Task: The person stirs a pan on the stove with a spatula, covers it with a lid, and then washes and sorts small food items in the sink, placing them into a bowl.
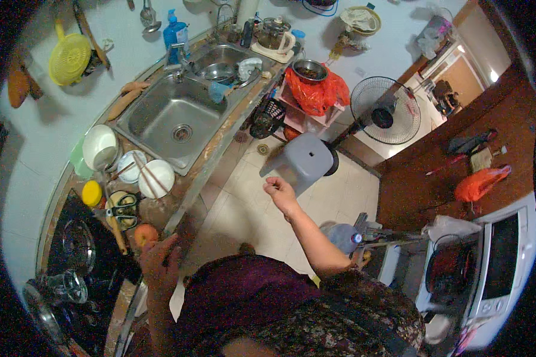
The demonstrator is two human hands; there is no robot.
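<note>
My left hand (161,258) is over the counter's front edge, beside a round reddish-orange fruit (146,234). The hand is blurred and dark; whether it touches the fruit cannot be told. My right hand (280,194) hangs over the tiled floor with its fingers curled in, and nothing clear shows in it. Behind the fruit are dark-handled scissors (127,210) and a wooden handle (117,236). Chopsticks (152,175) lie across a white bowl (157,179) and a smaller blue-white bowl (132,166). Another large white bowl (100,147) leans behind them, near a yellow-lidded jar (92,193).
A steel double sink (161,120) is set into the counter, with a tap (175,60) behind. A grey plastic stool (310,154) and a standing fan (384,111) are on the floor side. The black stove (102,254) lies left; a water jug (343,236) is at right.
</note>
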